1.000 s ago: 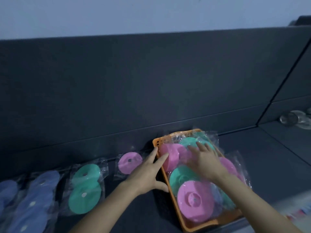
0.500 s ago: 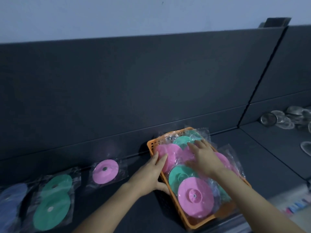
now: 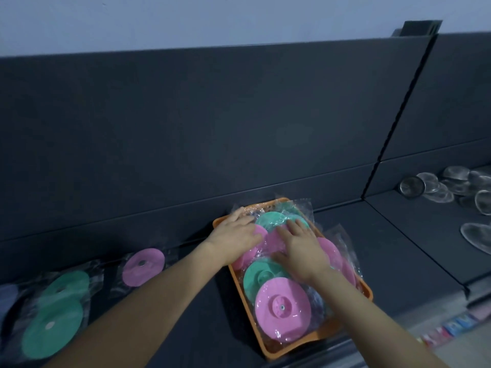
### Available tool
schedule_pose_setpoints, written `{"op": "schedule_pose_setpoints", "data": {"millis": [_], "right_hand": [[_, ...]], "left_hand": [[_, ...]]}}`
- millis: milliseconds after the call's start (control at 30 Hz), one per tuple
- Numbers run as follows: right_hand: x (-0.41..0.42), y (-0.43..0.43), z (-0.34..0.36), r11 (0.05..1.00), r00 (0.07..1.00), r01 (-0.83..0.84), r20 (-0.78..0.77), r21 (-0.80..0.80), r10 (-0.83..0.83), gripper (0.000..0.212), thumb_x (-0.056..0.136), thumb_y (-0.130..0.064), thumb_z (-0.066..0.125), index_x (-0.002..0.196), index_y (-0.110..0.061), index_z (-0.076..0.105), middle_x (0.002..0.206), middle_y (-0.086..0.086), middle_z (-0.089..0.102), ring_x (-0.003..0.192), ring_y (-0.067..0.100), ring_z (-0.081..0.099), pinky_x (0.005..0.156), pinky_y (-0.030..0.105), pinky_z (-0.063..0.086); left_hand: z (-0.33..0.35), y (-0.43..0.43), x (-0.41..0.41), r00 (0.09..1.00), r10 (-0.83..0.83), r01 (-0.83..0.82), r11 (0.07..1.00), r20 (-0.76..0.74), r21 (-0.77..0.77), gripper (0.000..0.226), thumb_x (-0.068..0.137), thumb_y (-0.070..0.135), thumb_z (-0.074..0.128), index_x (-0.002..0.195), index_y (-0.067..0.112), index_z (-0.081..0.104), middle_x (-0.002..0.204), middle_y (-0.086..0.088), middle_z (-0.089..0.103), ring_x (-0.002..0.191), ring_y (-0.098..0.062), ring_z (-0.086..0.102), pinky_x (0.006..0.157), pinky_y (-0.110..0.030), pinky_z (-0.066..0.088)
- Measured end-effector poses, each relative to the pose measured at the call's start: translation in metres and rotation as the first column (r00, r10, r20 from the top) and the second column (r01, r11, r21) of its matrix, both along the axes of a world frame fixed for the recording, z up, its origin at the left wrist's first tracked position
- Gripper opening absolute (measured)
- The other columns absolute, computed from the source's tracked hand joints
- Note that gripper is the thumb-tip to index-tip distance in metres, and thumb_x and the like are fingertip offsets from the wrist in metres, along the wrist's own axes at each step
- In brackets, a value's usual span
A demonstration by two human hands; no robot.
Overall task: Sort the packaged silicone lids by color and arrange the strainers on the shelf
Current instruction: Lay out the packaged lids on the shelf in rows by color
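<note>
Rummaging through a loose heap of slippery packets is where the trouble lies. Both hands rest on the pile in the orange basket [image 3: 368, 292], which stands on the dark shelf [image 3: 398, 248] with its far end near the back wall. The left hand [image 3: 233, 236] lies over a pink packet at the far left corner. The right hand [image 3: 301, 248] is just beside it, spread across the middle of the pile. Neither grip has closed: the fingers look fairly straight, pressing on the wrap and holding nothing that I can see. The packets overlap, and some hang over the basket's right rim, so lifting one could drag a neighbour out onto the shelf. The basket's near end appears close to the shelf's front lip, where a hard tug toward the body might slide it off. In this dim light a purple lid half buried under the big pink lid [image 3: 281, 309] could be taken for the wrong colour. The sorted pink lid [image 3: 143, 266] and green lids [image 3: 57, 314] lie near the left forearm, which could sweep them together. The strainers [image 3: 411, 187] sit well apart at the right.
</note>
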State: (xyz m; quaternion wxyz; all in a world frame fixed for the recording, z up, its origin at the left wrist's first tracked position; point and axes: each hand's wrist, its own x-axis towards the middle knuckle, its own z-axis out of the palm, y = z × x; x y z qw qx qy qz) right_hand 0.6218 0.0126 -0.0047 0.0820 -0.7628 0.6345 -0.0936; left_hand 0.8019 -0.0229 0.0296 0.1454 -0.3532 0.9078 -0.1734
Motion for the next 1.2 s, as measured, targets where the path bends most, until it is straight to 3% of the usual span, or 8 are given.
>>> {"op": "schedule_pose_setpoints", "data": {"millis": [200,367,567,667,800,967,1067,1200], "right_hand": [[0.0,-0.006,0.013,0.995,0.991,0.09,0.093,0.035,-0.093,0.065,0.076,-0.038,0.071,0.131,-0.013,0.047,0.124,0.009,0.053,0.117,0.028,0.045,0.101,0.036,0.037],[-0.001,-0.011,0.022,0.981,0.98,0.16,0.102,0.109,-0.172,0.06,0.075,-0.039,0.07,0.126,-0.014,0.049,0.137,0.012,0.041,0.125,0.034,0.034,0.103,0.042,0.034],[-0.007,-0.013,0.021,0.971,0.982,0.189,-0.004,0.147,-0.19,0.081,0.068,-0.055,0.069,0.136,-0.023,0.038,0.154,0.009,0.021,0.142,0.033,0.012,0.115,0.048,0.016],[0.003,-0.01,0.022,0.959,0.971,0.234,-0.096,0.16,-0.22,0.091,0.066,-0.064,0.067,0.14,-0.03,0.027,0.157,0.01,0.009,0.142,0.039,0.004,0.112,0.055,0.011],[0.01,-0.012,0.026,0.942,0.947,0.302,-0.158,0.149,-0.279,0.1,0.063,-0.069,0.067,0.142,-0.03,0.02,0.151,0.012,0.022,0.137,0.039,0.018,0.108,0.053,0.021],[0.007,-0.02,0.039,0.915,0.919,0.392,-0.092,0.099,-0.383,0.06,0.069,-0.053,0.071,0.115,-0.02,0.05,0.117,0.006,0.052,0.115,0.031,0.045,0.093,0.045,0.035],[0.009,-0.021,0.054,0.941,0.93,0.334,0.142,0.052,-0.338,0.015,0.072,-0.023,0.066,0.068,-0.015,0.054,0.074,0.004,0.054,0.081,0.03,0.057,0.069,0.033,0.04],[0.029,-0.02,0.071,0.95,0.918,0.284,0.324,-0.132,-0.23,0.024,0.082,-0.018,0.064,0.063,-0.011,0.05,0.066,0.006,0.054,0.067,0.03,0.052,0.058,0.032,0.038]], "left_hand": [[0.011,-0.008,0.01,0.997,0.026,-0.025,1.0,-0.069,0.009,0.028,0.085,-0.005,0.048,0.109,0.01,0.052,0.103,-0.007,0.056,0.103,-0.026,0.051,0.102,-0.035,0.031],[0.015,-0.007,0.024,0.988,-0.023,0.013,0.998,-0.15,-0.066,0.021,0.084,0.0,0.053,0.096,0.016,0.06,0.096,0.002,0.05,0.097,-0.019,0.047,0.096,-0.029,0.027],[0.03,-0.009,0.05,0.929,0.089,-0.095,0.996,-0.36,0.001,0.014,0.086,0.007,0.052,0.087,0.019,0.045,0.092,0.006,0.058,0.099,-0.012,0.053,0.117,-0.028,0.009],[0.034,-0.006,0.058,0.867,0.169,-0.164,0.985,-0.469,0.051,0.022,0.092,0.023,0.055,0.084,0.02,0.035,0.078,0.006,0.056,0.078,-0.015,0.055,0.108,-0.035,0.031],[0.036,0.006,0.066,0.599,0.307,-0.253,0.949,-0.739,0.189,0.029,0.09,0.034,0.058,0.081,0.017,0.036,0.074,0.005,0.054,0.064,-0.015,0.053,0.056,-0.037,0.046],[0.03,0.017,0.084,0.094,0.535,-0.29,0.822,-0.84,0.491,0.028,0.083,0.022,0.066,0.075,0.014,0.042,0.068,0.003,0.049,0.06,-0.012,0.042,0.052,-0.028,0.031],[0.022,0.028,0.098,-0.133,0.621,-0.219,0.741,-0.772,0.634,0.027,0.083,0.02,0.067,0.074,0.014,0.042,0.069,0.0,0.048,0.06,-0.014,0.04,0.055,-0.029,0.032],[0.012,0.043,0.12,-0.414,0.663,-0.008,0.683,-0.624,0.731,0.023,0.086,0.007,0.064,0.078,0.012,0.043,0.082,-0.009,0.05,0.076,-0.02,0.047,0.064,-0.034,0.038]]}}
